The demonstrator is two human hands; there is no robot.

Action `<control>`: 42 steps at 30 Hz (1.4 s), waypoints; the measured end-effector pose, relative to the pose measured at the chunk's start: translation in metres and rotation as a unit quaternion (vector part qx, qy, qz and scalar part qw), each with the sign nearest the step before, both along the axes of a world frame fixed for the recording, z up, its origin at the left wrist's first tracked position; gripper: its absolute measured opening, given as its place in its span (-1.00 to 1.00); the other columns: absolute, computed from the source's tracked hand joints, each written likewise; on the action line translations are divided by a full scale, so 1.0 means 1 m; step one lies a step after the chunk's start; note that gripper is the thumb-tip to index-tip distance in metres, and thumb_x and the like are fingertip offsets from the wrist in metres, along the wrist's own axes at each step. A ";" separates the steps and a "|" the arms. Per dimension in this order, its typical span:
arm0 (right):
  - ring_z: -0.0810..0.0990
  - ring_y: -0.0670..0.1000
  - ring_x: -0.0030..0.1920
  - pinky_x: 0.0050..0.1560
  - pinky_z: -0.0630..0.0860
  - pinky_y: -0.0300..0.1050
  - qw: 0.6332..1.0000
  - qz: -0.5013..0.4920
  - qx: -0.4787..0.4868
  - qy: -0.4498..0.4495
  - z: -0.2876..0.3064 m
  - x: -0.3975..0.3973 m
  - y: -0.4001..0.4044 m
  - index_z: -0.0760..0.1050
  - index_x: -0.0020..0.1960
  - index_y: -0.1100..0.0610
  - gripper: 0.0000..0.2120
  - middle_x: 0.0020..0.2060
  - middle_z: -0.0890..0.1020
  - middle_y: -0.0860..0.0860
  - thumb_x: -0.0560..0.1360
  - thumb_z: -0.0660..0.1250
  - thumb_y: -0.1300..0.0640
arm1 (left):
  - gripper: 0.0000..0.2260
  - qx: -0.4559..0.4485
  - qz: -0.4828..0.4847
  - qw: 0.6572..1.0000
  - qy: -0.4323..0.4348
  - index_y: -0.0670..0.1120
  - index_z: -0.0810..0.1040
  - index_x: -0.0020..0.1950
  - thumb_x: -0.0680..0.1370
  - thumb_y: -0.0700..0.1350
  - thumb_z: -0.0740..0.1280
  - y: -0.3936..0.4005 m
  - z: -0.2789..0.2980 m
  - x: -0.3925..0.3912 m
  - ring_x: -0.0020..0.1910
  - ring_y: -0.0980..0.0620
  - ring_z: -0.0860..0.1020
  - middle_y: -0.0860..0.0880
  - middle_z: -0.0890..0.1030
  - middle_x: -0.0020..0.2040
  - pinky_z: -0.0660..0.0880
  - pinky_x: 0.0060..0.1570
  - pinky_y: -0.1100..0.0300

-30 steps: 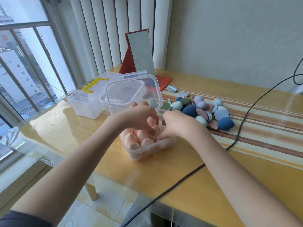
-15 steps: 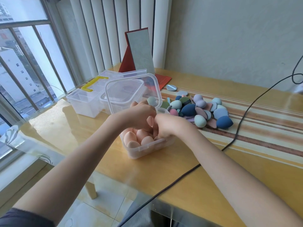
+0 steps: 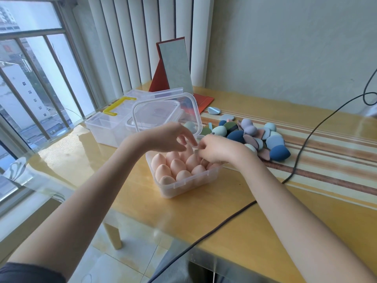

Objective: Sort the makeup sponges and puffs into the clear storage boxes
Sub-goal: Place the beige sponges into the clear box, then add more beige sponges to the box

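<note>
1. The room was lit by daylight from a barred window [image 3: 30, 82] on the left, with white vertical blinds [image 3: 126, 41] beside it and a pale wall behind.
2. A wooden table [image 3: 204, 221] under a clear glass sheet filled the middle of the view; a striped runner [image 3: 326, 164] crossed its right side.
3. A small clear box [image 3: 183, 184] stood near the table's front edge, its hinged lid [image 3: 167, 113] raised upright behind it.
4. Peach egg-shaped sponges [image 3: 177, 166] stood packed close together inside that box, tips up, filling most of it.
5. The left hand [image 3: 169, 137] hovered over the back of the box, fingers loosely spread and bent downward, holding nothing that could be seen.
6. The right hand [image 3: 218, 148] reached in over the box's right side, its fingers curled down among the peach sponges; whether it gripped one could not be told.
7. The two hands were nearly touching at the fingertips.
8. Just right of the box, on the runner, lay a loose pile of sponges and puffs [image 3: 255, 137] in blue, teal, green, lilac and dusty pink.
9. A dark blue sponge [image 3: 279, 153] lay at the near right edge of that pile.
10. A larger clear storage box [image 3: 106, 129] with a yellow handle [image 3: 118, 105] sat behind and left of the small one.
11. A red folding mirror [image 3: 175, 68] stood at the back, against the blinds.
12. A black cable [image 3: 302, 148] ran across the runner and off the table's front edge.
</note>
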State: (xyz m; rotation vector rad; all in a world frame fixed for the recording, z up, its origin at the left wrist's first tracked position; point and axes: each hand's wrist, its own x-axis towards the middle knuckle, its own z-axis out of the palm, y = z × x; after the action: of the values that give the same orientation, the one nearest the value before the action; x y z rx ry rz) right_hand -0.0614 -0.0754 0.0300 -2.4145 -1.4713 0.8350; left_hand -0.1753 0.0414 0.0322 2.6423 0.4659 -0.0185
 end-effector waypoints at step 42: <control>0.46 0.04 0.07 0.09 0.33 0.03 0.965 0.031 0.189 -0.180 -0.060 0.088 0.017 0.48 0.05 -0.05 -0.67 -0.05 0.58 -0.08 0.45 0.28 -0.26 | -0.66 0.152 -0.005 0.981 0.124 -0.13 0.58 0.18 0.47 -0.39 0.27 0.023 -0.004 0.171 0.10 -0.13 0.55 -0.12 0.60 0.14 0.53 0.07 0.05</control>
State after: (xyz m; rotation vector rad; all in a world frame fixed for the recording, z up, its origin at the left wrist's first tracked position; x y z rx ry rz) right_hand 0.0264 -0.0584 -0.0297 -2.3090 -1.6541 0.0974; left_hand -0.0044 0.0643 0.0282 2.9572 0.5772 -0.3059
